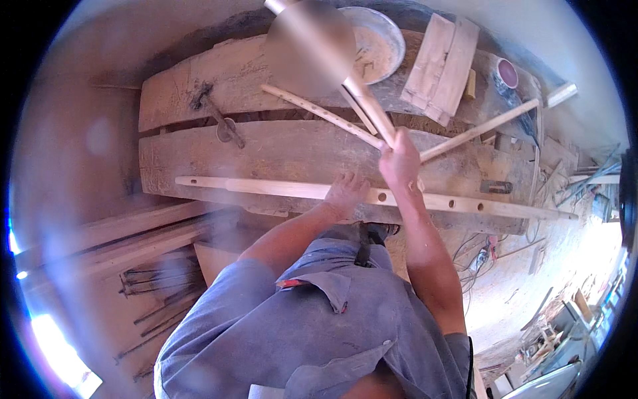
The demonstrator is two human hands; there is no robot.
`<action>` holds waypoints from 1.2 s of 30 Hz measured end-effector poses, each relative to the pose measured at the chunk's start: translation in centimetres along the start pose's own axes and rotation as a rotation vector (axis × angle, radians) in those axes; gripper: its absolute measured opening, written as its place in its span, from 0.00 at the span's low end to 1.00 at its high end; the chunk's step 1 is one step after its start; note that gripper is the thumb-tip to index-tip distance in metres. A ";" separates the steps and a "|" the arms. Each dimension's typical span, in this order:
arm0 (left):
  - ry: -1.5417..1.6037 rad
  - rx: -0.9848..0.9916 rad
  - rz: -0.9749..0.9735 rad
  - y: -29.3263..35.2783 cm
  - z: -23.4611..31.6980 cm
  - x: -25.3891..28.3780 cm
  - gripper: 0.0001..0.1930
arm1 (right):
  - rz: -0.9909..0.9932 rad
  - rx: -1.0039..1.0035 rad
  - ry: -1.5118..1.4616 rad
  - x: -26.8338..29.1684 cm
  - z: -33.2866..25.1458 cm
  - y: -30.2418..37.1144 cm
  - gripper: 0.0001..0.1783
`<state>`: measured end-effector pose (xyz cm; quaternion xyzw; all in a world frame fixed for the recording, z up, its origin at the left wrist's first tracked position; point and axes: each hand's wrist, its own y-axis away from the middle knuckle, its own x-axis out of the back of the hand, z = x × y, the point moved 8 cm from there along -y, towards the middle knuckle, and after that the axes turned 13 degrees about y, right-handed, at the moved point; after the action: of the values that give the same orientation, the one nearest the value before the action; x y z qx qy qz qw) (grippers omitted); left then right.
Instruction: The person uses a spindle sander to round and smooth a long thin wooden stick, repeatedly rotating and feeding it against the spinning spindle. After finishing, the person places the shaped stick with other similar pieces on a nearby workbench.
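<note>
A long pale wooden rail (279,189) with several holes lies across the near side of the workbench. My left hand (347,194) is closed over its middle, fingers across the top; the thumb cannot be made out. Past the rail, my right hand (402,163) is wrapped round the lower end of a pale wooden pole (372,110). The pole slants up and to the left, and its upper part is blurred. Close to the right hand lie a thinner strip with holes (319,112) and another wooden bar (482,130), which slants to the far right.
On the bench (179,149) are a rusty clamp (222,123), a pale basin (392,46), two short boards (442,66) and a round reddish-topped container (506,74). A long gap runs between the bench planks. Cables (468,263) lie at the right; timbers (113,229) stand left.
</note>
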<state>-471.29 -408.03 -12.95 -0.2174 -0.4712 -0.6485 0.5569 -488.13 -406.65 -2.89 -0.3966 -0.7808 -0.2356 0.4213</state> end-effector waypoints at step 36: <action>0.584 -0.065 0.064 -13.3 3.9 -1.3 0.28 | -0.392 -0.202 0.007 3.4 9.8 3.8 0.12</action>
<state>-484.16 -404.91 -17.11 -0.0541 -0.2630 -0.6805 0.6818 -490.76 -396.12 -5.15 -0.2767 -0.8138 -0.3915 0.3284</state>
